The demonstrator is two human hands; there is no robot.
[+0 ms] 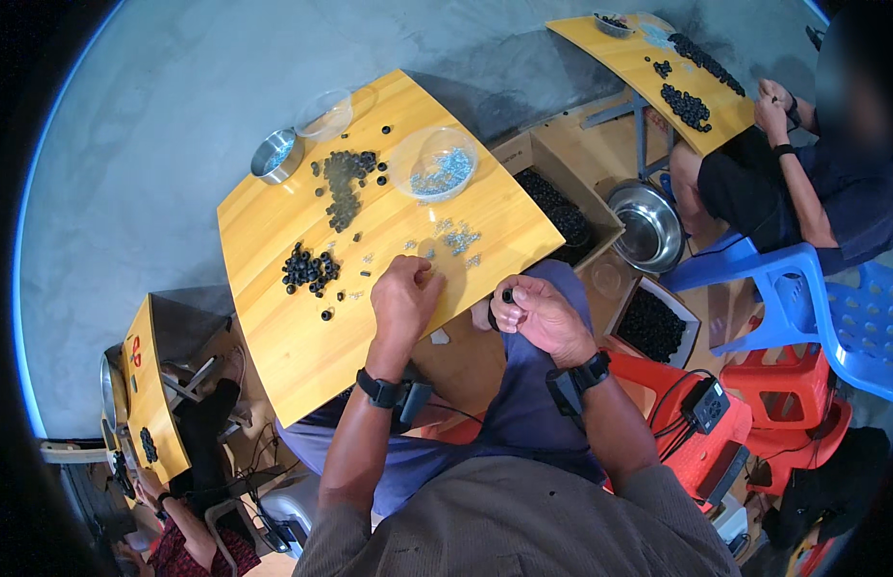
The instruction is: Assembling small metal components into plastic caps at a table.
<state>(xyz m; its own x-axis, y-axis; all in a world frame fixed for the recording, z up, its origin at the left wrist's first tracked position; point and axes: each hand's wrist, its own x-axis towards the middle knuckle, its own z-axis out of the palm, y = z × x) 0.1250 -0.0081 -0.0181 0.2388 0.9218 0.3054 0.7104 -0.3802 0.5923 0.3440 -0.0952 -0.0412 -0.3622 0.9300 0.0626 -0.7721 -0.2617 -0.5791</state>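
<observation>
"What was held?"
"My right hand (543,319) pinched a small, round, black plastic-looking part (508,295), beyond the edge of the yellow wooden table (516,240). My left hand (404,294) curled near small bluish-clear pieces (460,238); its grip I could not tell."
"The risk?"
"A loose pinch could have dropped the part onto the blue trousers (512,385)."

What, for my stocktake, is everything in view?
Wooden tables: three, yellow, centre, upper right, lower left.
Small ring-shaped parts: many, black, on tables, in boxes.
Tiny glossy pieces: many, pale blue, centre table.
Round plastic containers: two, clear, centre table.
Round metal cup: one, silver, centre table.
Round metal basin: one, silver, right floor.
Open rectangular boxes: two, brown, whitish, right floor.
Plastic chair: one, blue, right.
Plastic stools: several, red, lower right.
Co-workers: two, dark clothing, upper right, lower left.
Left hand: one, bare, above table.
Right hand: one, bare, gripping black part.
</observation>
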